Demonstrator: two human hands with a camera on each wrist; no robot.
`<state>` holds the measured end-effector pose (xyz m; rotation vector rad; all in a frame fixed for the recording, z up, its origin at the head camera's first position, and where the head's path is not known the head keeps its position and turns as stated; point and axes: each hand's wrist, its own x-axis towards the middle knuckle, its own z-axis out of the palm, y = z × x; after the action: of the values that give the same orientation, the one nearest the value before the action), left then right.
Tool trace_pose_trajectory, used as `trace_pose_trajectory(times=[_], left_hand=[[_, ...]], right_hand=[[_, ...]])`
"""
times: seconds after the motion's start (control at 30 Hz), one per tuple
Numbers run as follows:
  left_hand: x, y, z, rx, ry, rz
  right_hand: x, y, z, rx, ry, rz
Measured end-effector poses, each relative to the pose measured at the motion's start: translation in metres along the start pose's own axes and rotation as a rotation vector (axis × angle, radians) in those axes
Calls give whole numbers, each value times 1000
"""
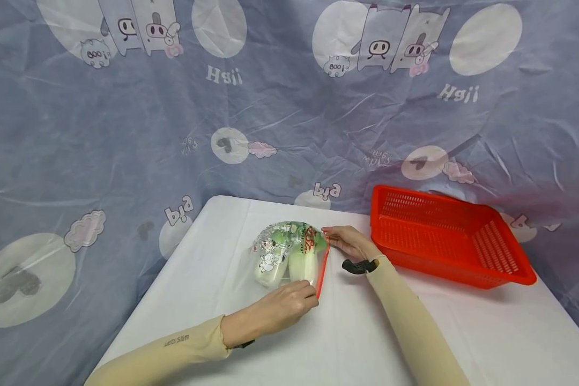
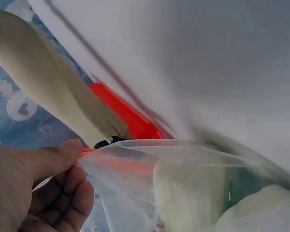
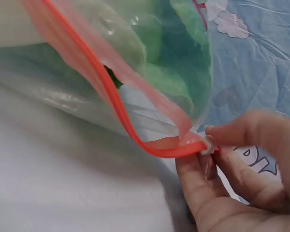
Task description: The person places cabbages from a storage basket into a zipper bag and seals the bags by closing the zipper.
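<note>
A clear printed zip bag (image 1: 266,247) lies on the white table, with pale-stalked, green-leaved vegetables (image 1: 296,262) inside. Its red zip strip (image 1: 322,273) runs along the right-hand side. My left hand (image 1: 283,307) pinches the near end of that strip between thumb and forefinger; the left wrist view shows the other fingers (image 2: 75,200) curled below. At the far end, my right hand (image 1: 351,242) pinches the small whitish slider (image 3: 209,145) on the strip. In the right wrist view the two sides of the bag's mouth (image 3: 150,99) stand apart along part of the strip.
A red perforated plastic basket (image 1: 444,271) stands on the table (image 1: 366,343) to the right, behind my right forearm. Beyond the table's back edge hangs a blue-grey printed cloth (image 1: 289,107). Dark straps (image 1: 359,266) circle the wrists.
</note>
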<state>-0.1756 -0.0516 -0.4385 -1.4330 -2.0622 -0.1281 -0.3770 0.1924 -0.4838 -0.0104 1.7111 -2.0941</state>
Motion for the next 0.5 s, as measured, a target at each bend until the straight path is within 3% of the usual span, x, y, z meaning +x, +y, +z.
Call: trace_pose_trajectory(times=[0.2, 0.37, 0.5], left_hand=[[6, 5, 13, 55, 3, 52], [9, 13, 23, 138, 4, 87], [7, 16, 26, 159, -43, 53]], right_hand=[[5, -2, 3, -116, 45, -23], [10, -1, 5, -74, 104, -46], [13, 2, 5, -42, 119, -60]])
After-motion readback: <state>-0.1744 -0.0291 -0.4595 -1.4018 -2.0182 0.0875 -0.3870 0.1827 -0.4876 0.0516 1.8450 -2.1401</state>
